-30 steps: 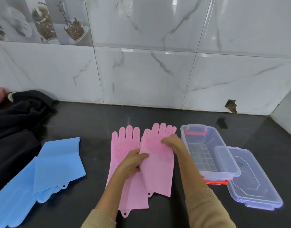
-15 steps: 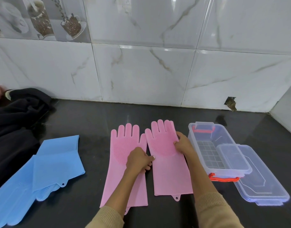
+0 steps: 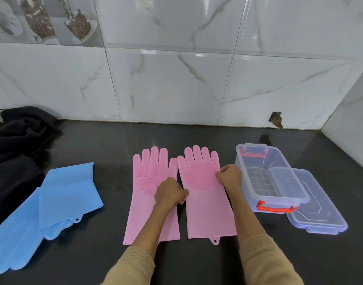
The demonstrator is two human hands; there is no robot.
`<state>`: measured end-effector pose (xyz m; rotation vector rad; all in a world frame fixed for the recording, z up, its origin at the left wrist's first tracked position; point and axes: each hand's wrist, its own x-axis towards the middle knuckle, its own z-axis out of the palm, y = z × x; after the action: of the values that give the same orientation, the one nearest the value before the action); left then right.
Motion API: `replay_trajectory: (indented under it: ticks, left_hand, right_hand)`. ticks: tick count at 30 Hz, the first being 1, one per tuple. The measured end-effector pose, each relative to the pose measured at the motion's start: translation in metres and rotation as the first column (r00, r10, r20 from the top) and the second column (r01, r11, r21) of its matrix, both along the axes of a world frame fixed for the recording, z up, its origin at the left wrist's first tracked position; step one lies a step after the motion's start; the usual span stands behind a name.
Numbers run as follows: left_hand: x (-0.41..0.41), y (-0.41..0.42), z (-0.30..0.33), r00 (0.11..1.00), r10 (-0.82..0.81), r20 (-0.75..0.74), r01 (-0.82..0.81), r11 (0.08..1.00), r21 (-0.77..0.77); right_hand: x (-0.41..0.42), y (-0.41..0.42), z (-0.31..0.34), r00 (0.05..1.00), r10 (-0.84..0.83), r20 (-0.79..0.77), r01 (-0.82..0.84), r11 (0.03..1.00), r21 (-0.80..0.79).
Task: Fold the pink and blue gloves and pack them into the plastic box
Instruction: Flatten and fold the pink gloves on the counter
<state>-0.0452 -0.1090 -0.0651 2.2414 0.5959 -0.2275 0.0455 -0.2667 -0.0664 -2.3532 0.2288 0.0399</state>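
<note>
Two pink gloves lie flat side by side on the black counter, fingers toward the wall: the left pink glove (image 3: pixel 146 190) and the right pink glove (image 3: pixel 205 202). My left hand (image 3: pixel 170 192) pinches the right glove's left edge at mid length. On the same glove's right edge, near the palm, my right hand (image 3: pixel 229 175) pinches it. The blue gloves (image 3: pixel 51 204) lie in a loose folded pile at the left. Right of the pink gloves stands the clear plastic box (image 3: pixel 260 171) with orange handles, open, with a small clear tray resting on its rim.
The box's clear lid (image 3: pixel 320 214) lies flat to the right of the box. A dark cloth (image 3: pixel 14 149) is heaped at the far left against the white tiled wall (image 3: pixel 176 83). The wall turns a corner at the far right.
The right pink glove, which overlapped the left one at a slant, has been pulled right and straightened; the two now lie apart and parallel. Both hands moved with it.
</note>
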Motion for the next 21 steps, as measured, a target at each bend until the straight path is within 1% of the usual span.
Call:
replay_trajectory:
  ticks: [5, 10, 15, 17, 18, 20, 21]
  left_hand:
    - [-0.006, -0.002, -0.001, 1.000, 0.001, 0.028, -0.002, 1.000, 0.009]
    - [-0.010, -0.005, -0.001, 0.999, 0.007, 0.049, -0.008, 1.000, 0.025]
    - [-0.011, -0.005, -0.001, 0.997, 0.011, 0.072, -0.013, 1.000, 0.027]
    - [-0.012, -0.004, -0.001, 0.996, 0.007, 0.086, -0.008, 1.000, 0.013]
    - [-0.012, -0.003, 0.000, 0.995, 0.014, 0.102, -0.015, 1.000, 0.004]
    - [-0.014, -0.002, 0.001, 0.985, 0.063, 0.162, -0.061, 0.998, -0.014]
    - [-0.015, 0.000, 0.002, 0.974, 0.099, 0.204, -0.098, 0.995, -0.016]
  right_hand:
    - [-0.007, -0.001, -0.002, 0.999, -0.028, 0.018, 0.028, 1.000, 0.009]
    - [-0.012, -0.001, -0.005, 0.998, -0.015, 0.066, 0.012, 0.999, 0.042]
    - [-0.016, 0.000, -0.002, 0.998, -0.013, 0.054, 0.011, 0.999, 0.037]
    - [-0.019, 0.006, -0.002, 0.997, -0.024, 0.077, 0.024, 1.000, 0.000]
    - [-0.021, 0.011, -0.002, 0.994, -0.025, 0.104, 0.031, 0.998, -0.048]
    - [-0.026, 0.025, -0.001, 0.986, 0.006, 0.165, 0.019, 0.988, -0.152]
    - [-0.028, 0.034, 0.000, 0.981, 0.040, 0.189, -0.006, 0.984, -0.179]
